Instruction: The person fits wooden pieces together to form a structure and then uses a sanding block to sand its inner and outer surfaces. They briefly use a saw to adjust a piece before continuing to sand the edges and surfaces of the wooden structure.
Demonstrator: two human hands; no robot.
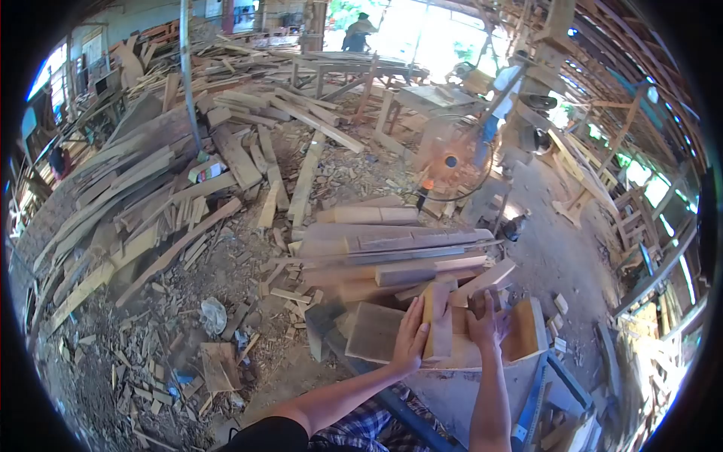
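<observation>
My left hand [410, 337] lies against the left side of an upright wooden block [438, 322], its fingers pressed to the wood. Just right of the block, my right hand [486, 320] has its fingers curled round a small dark piece [476, 304] whose shape is partly hidden. Both hands are above a pale work surface [452, 388]. A broad wooden piece [375, 334] rests to the left of my left hand, and a curved wooden piece [526, 331] stands to the right of my right hand.
Stacked boards [399, 241] lie beyond the hands. A round fan [452, 162] stands farther back. Lumber piles [143, 196] fill the left side, with offcuts on the ground. A blue metal bar [568, 380] is at the right. A distant person [360, 34] is at the top.
</observation>
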